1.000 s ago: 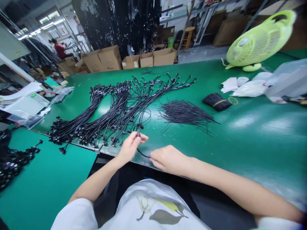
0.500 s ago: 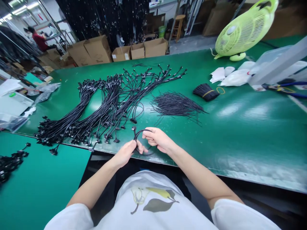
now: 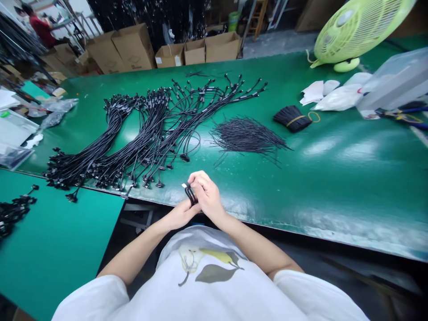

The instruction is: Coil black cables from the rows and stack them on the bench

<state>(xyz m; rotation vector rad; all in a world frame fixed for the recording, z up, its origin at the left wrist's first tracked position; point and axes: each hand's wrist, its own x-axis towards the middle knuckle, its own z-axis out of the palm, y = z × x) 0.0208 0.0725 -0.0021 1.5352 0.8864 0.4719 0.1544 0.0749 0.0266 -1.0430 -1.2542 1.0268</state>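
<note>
Both hands meet at the near edge of the green table (image 3: 334, 178). My right hand (image 3: 207, 196) has its fingers curled round a small coiled black cable (image 3: 189, 193), whose pale connector tip sticks out at the upper left. My left hand (image 3: 180, 214) sits just below, its fingers closed on the same coil from underneath. Behind the hands lies a large fan of black cables with connectors (image 3: 147, 129). A loose pile of thin black ties (image 3: 247, 136) is a little to the right of it.
A banded bundle of black ties (image 3: 292, 118) and a yellow rubber band (image 3: 314, 117) lie further right. White bags (image 3: 337, 98), a clear plastic box (image 3: 394, 80) and a green fan (image 3: 357, 26) stand at the back right. A second green surface (image 3: 56, 240) with more cables (image 3: 13, 211) is at my left. Cardboard boxes (image 3: 133, 44) line the far edge.
The cable went from a stretched strand to a wide loop and is now a tight coil. My hands have come together over it, closer to my body.
</note>
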